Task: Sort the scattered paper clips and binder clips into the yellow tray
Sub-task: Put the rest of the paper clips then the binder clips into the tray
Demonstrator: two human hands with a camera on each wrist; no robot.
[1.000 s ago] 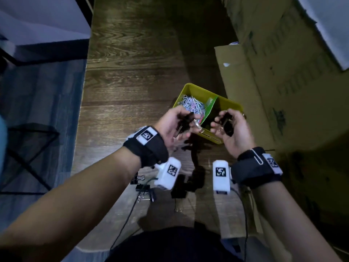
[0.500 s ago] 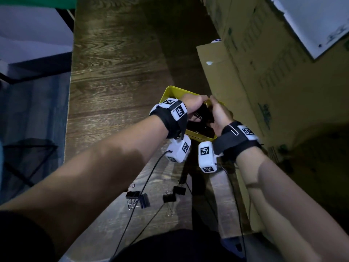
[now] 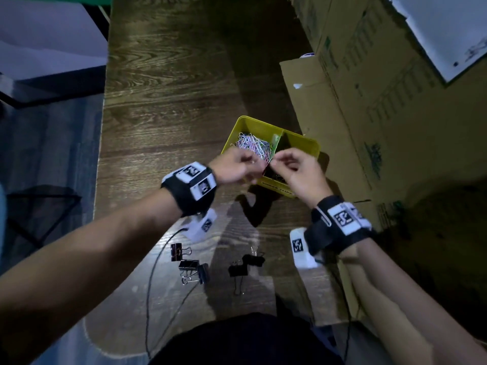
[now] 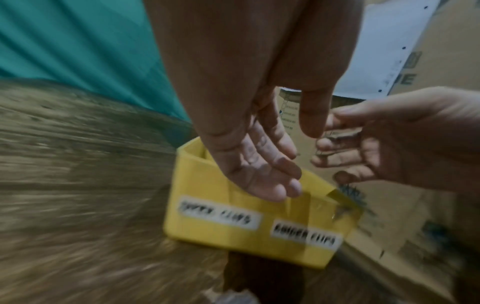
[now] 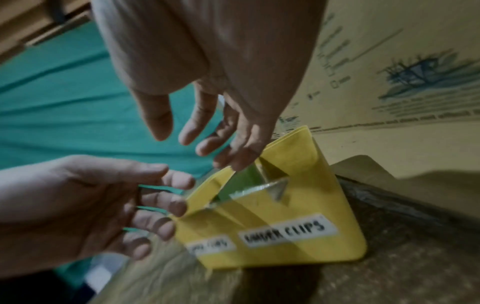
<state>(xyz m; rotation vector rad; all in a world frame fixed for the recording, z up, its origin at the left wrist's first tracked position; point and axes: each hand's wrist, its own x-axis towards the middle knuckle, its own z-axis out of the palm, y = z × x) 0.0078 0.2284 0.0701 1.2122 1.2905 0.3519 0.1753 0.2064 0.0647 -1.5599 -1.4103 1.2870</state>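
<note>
The yellow tray (image 3: 303, 143) stands on the wooden table against a cardboard box. Its left compartment holds a heap of coloured paper clips (image 3: 253, 146); its right one holds dark binder clips (image 3: 275, 176). My left hand (image 3: 245, 164) and right hand (image 3: 283, 164) hover side by side over the tray's near edge. In the wrist views the left hand (image 4: 272, 176) and right hand (image 5: 207, 139) have relaxed, spread fingers and hold nothing. The tray's front (image 4: 233, 226) carries two labels, and the right label (image 5: 285, 232) reads binder clips. Several black binder clips (image 3: 193, 270) (image 3: 238, 270) lie loose near me.
Big cardboard boxes (image 3: 382, 114) wall off the right side, with a flap (image 3: 311, 101) lying on the table beside the tray. Thin black cables (image 3: 155, 272) trail across the near table. The table's left edge (image 3: 104, 127) drops to the floor.
A second ago each hand gripped black binder clips in front of the tray. Both hands moved over the tray, and now they are empty with fingers spread.
</note>
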